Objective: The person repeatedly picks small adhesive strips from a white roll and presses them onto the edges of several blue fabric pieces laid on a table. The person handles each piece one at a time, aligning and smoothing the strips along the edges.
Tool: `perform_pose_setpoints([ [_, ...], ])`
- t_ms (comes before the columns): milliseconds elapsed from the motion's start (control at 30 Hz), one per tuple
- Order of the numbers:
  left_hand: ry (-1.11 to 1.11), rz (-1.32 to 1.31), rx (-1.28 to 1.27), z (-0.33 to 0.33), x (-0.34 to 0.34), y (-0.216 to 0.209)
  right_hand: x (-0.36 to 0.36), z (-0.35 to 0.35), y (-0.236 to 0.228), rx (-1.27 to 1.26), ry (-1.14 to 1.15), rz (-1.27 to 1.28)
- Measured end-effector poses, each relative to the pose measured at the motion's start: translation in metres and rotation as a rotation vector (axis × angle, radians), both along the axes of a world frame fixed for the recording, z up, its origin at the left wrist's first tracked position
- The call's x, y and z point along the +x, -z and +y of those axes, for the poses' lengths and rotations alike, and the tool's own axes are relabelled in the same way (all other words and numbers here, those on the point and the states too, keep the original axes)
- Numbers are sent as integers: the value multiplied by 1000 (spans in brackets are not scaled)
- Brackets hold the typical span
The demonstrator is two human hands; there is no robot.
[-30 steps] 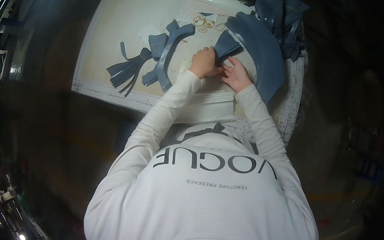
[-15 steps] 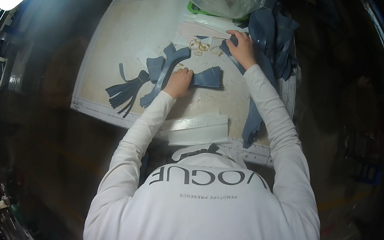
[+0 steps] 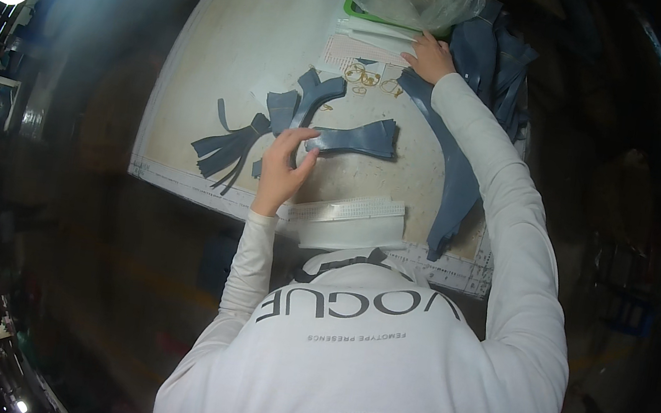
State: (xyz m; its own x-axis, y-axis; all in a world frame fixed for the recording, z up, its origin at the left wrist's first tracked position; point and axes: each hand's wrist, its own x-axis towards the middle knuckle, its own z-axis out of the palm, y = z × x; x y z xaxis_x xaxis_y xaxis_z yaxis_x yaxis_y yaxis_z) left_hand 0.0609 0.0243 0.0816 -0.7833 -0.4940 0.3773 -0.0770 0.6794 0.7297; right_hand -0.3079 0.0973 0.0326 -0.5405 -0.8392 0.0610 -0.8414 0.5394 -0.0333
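Likely fetching: left hand (image 3: pixel 282 169) spread by blue bundle (image 3: pixel 364 138), right hand (image 3: pixel 431 58) apart, at table (image 3: pixel 236 33) far edge (grip unclear); next needs clean pinch

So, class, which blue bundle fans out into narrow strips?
The leftmost bundle, left of the left hand: its free ends splay apart, while the others are broader pieces.

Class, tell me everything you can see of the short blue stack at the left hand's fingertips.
The short blue stack is a dull grey-blue with a slight sheen, and looks like leather or a similar sheet material. Several layers seem to show at its flared right end; it narrows toward the left. It lies lengthwise from left to right on the pale worktable. The left hand has its thumb and fingertips at the narrow end; whether they press on it cannot be told.
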Motion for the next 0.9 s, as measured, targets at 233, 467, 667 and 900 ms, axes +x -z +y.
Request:
perform_pose_setpoints([
  [233,-190,141,-29,-20,22,-40,66,45,-93,-718,-346,-225],
  [467,48,113,-141,-8,8,-59,143,107,-115,-550,-356,-938],
  [667,230,-304,-36,2,12,-48,178,127,-90,-469,-290,-1207],
  [900,172,-421,321,11,22,-21,190,127,-71,-632,-290,-607],
])
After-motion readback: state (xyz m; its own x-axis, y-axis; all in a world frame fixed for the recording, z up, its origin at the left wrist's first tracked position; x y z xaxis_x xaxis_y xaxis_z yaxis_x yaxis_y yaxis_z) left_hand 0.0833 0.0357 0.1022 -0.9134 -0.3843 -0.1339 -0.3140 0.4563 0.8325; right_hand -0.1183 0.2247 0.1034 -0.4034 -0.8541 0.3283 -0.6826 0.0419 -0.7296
